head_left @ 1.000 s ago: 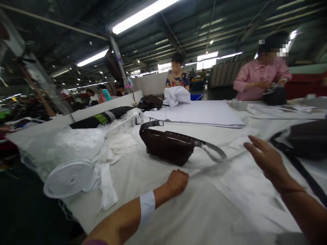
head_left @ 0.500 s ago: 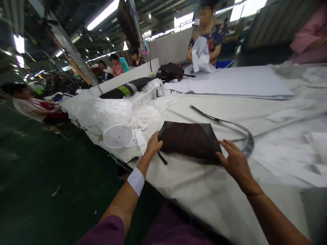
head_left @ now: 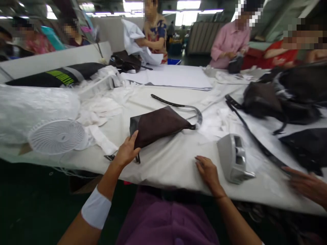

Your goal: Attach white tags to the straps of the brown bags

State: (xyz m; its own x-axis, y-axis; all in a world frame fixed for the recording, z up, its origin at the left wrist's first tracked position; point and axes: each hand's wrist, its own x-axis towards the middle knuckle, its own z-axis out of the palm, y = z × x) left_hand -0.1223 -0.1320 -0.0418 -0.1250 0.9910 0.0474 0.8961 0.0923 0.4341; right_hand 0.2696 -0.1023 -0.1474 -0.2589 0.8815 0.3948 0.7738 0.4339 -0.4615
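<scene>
A dark brown bag [head_left: 158,126] with black ends lies on its side on the white-covered table. My left hand [head_left: 127,149] grips its near left end, thumb on the near side and fingers along the edge. From the bag's right end a black strap with holes [head_left: 173,103] curves back across the cloth. My right hand [head_left: 208,172] is apart from the bag, low over the table with nothing in it, its fingers loosely extended. Just right of that hand stands a grey tape dispenser-like device [head_left: 231,158].
A white fan [head_left: 60,136] and clear plastic wrapping [head_left: 38,110] are on the left. White sheets [head_left: 173,76] lie at the back. Dark bags [head_left: 288,95] fill the right side, where another person's hand [head_left: 308,183] touches a long strap [head_left: 258,144]. Several people work around the table.
The view has turned right, bringing the grey device and dark bags into sight. My right hand has let go of the bag's right end and moved nearer to me; my left hand stays on it.
</scene>
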